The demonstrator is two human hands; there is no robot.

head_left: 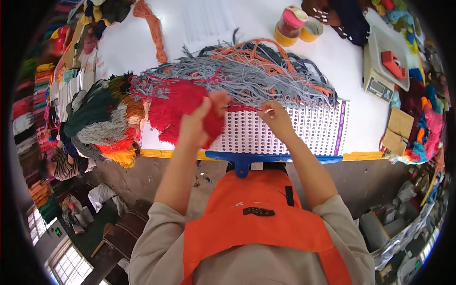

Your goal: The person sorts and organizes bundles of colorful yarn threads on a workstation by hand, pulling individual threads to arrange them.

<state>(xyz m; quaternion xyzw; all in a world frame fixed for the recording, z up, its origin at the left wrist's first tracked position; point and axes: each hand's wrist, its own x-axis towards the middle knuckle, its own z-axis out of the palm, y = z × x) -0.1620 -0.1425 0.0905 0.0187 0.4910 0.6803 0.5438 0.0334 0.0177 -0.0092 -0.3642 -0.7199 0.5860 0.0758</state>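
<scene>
A bundle of red yarn [166, 111] lies at the left of the work area, partly under my left hand [202, 118], whose fingers are closed around part of it and blurred by motion. A few red strands stretch from the bundle to my right hand [274, 118], which pinches them between thumb and fingers. Below the strands is a white sheet with rows of dark holes [299, 130] and a purple strip on its right side. Just beyond both hands, a long heap of grey and orange yarn [266, 78] spreads across the white table.
Green, grey, red and yellow yarn bundles [102, 123] lie at left. An orange skein [151, 28] is farther back. A jar [290, 23] stands beside a yellow tape roll [311, 29]. At right are a scale [378, 88] and a brown packet [398, 130].
</scene>
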